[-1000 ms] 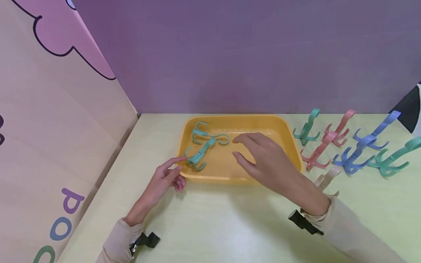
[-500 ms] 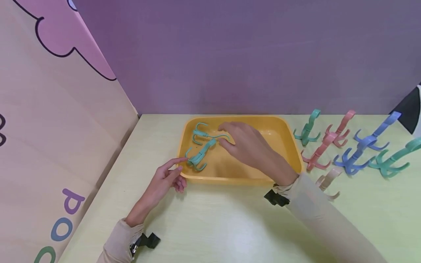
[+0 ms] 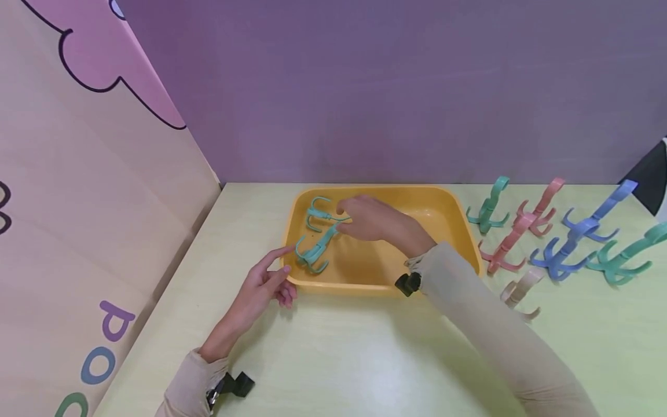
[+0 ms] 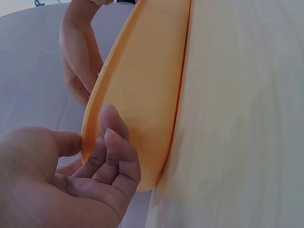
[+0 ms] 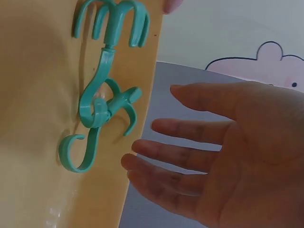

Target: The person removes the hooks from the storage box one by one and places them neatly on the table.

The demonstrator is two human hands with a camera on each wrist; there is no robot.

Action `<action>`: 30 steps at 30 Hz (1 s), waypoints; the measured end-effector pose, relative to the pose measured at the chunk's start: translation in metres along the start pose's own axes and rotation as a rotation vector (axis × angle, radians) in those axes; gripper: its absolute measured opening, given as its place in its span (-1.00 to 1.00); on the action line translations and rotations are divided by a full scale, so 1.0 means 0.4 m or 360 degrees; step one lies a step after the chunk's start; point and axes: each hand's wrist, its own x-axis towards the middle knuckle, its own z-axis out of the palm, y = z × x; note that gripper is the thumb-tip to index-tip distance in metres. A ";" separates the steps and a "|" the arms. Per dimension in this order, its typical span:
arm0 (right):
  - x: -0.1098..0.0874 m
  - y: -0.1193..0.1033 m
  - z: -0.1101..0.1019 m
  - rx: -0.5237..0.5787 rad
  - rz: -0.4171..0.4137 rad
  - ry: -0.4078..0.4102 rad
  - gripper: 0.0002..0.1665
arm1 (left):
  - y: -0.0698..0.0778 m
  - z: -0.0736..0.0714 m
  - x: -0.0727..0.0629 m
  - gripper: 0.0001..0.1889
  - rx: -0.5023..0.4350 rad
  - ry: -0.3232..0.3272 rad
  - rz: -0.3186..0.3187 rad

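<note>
Two teal multi-prong hanging hooks lie at the left end of a yellow tray (image 3: 396, 288). The nearer hook (image 3: 315, 252) slants toward the right hand; the farther hook (image 3: 318, 213) has its stem pointing right. In the right wrist view, the hooks (image 5: 114, 28) cross at their stems. My right hand (image 3: 372, 219) is over the tray, fingers extended and spread, its fingertips right by the stem ends in the head view. My left hand (image 3: 266, 284) holds the tray's near-left corner, the index finger over the rim, other fingers curled outside against the wall (image 4: 147, 85).
Right of the tray stand several similar hooks: green (image 3: 488, 205), pink (image 3: 508, 246), blue (image 3: 560, 255), teal (image 3: 622, 260) and a beige one (image 3: 521, 289). A purple panel (image 3: 396, 92) rises behind the table, and a printed panel (image 3: 104, 174) stands on the left.
My right hand has moved left across the tray and reached the stem ends of the two teal hooks. The left hand stays at the tray's corner.
</note>
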 end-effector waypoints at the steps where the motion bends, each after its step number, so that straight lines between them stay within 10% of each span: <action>1: 0.008 0.002 0.000 -0.0013 -0.0004 -0.0034 -0.46 | 0.001 0.000 0.000 -0.52 0.0001 0.0003 0.0006; 20: 0.077 0.070 0.032 0.0040 -0.0064 -0.0396 -0.58 | 0.003 0.011 0.002 -0.45 -0.0119 -0.0108 0.0004; 30: 0.077 0.097 0.049 0.0083 -0.0109 -0.0305 -0.54 | 0.002 0.015 0.001 -0.46 -0.0124 -0.0098 -0.0014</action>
